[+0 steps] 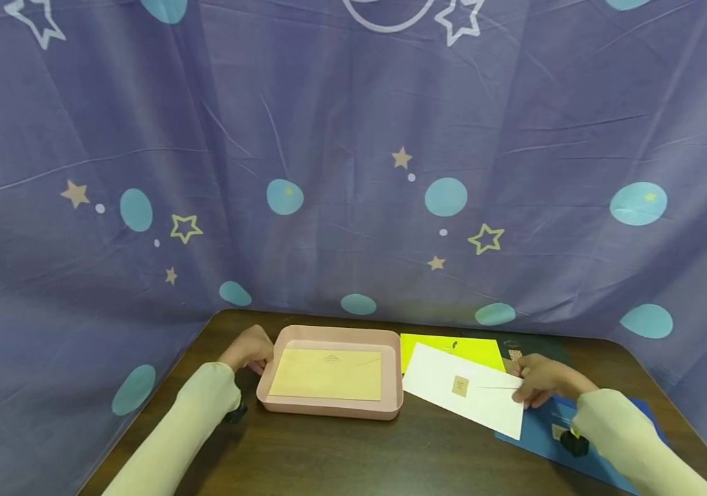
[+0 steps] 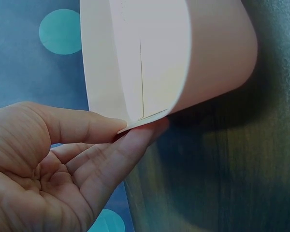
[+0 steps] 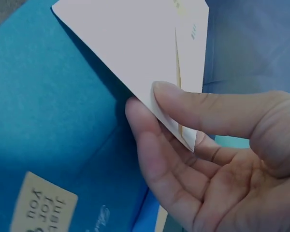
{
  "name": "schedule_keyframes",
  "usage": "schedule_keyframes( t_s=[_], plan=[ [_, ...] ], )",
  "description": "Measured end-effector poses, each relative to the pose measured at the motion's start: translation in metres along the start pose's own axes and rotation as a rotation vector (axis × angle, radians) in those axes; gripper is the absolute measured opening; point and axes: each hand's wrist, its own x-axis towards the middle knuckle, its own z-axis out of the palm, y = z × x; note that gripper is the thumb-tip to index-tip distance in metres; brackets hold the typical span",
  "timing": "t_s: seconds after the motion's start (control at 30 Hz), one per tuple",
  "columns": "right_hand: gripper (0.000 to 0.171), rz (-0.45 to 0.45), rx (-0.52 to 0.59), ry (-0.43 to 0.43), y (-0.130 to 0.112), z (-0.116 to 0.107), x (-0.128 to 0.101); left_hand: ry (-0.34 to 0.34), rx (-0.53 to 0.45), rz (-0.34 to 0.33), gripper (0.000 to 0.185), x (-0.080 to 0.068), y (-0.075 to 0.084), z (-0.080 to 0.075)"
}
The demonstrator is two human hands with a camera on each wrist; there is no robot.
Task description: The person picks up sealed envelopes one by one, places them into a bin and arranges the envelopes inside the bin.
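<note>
A shallow pink tray [image 1: 329,412] stands on the table with a cream envelope [image 1: 329,379] lying flat inside. At its left rim is my left hand [image 1: 252,348]; in the left wrist view the thumb and fingers pinch the tray's edge [image 2: 222,53]. My right hand [image 1: 546,381] grips the right end of a white envelope [image 1: 440,379] that bears a small tan label. Up close in the right wrist view, the thumb lies on top of the white envelope [image 3: 116,43] and fingers are beneath. Its left end reaches close to the tray's right side.
A bright yellow envelope [image 1: 453,348] lies behind the white one. Under the right forearm are blue envelopes [image 1: 527,441], one with a "Just for you" label [image 3: 48,203]. A dark green envelope [image 1: 542,346] lies at the back right. A patterned purple-blue curtain [image 1: 353,172] hangs behind the table.
</note>
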Motion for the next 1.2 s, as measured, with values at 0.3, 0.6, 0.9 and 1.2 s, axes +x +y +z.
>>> schedule_keyframes(
  t_s=[0.3, 0.6, 0.9, 1.2],
  plan=[
    [0.029, 0.085, 0.127, 0.05, 0.007, 0.003, -0.002, -0.01, -0.016, 0.007, 0.022, -0.002, 0.0, 0.0],
    [0.016, 0.112, 0.398, 0.096, 0.008, 0.004, -0.003, -0.012, -0.018, -0.002, 0.019, -0.001, -0.001, 0.0],
    [0.07, 0.071, 0.59, 0.044, 0.013, 0.002, -0.001, -0.007, -0.019, -0.009, 0.019, 0.003, -0.001, 0.0],
    [0.068, 0.027, 0.564, 0.043, 0.014, 0.006, -0.002, -0.018, -0.041, -0.001, 0.019, 0.001, -0.001, 0.0]
  ],
)
